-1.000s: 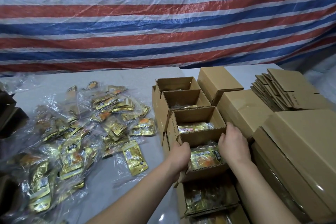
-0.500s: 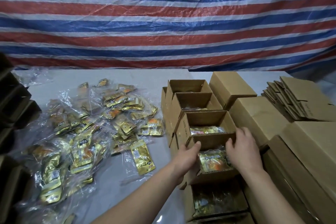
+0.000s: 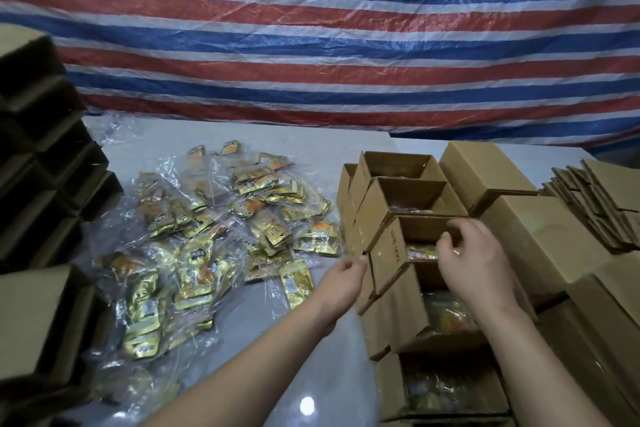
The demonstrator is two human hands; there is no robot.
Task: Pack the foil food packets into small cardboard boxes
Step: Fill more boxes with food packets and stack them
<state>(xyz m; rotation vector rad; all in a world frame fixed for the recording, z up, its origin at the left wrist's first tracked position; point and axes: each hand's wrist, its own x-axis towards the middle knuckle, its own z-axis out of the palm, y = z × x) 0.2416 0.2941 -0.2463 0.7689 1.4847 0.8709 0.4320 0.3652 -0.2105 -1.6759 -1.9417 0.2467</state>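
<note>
Since the earlier frames both hands have left the near filled box: the left hand (image 3: 341,282) has drawn back to the left of the row, and the right hand (image 3: 465,253) has gone up to the third open box (image 3: 388,255).

The small cardboard boxes (image 3: 401,196) stand in a row running near to far at the right of the surface (image 3: 311,149). They look light and fairly stiff, though their thin flaps will bend; best held by the side walls.

The foil packets (image 3: 214,236) lie heaped at the left, most inside clear bags. They look light, soft and slippery, so a pinch at a sealed edge should hold best.

The left grip is loosely curled and holds nothing. The right grip curls over the third box's far rim; whether it pinches the card I cannot tell.
</note>
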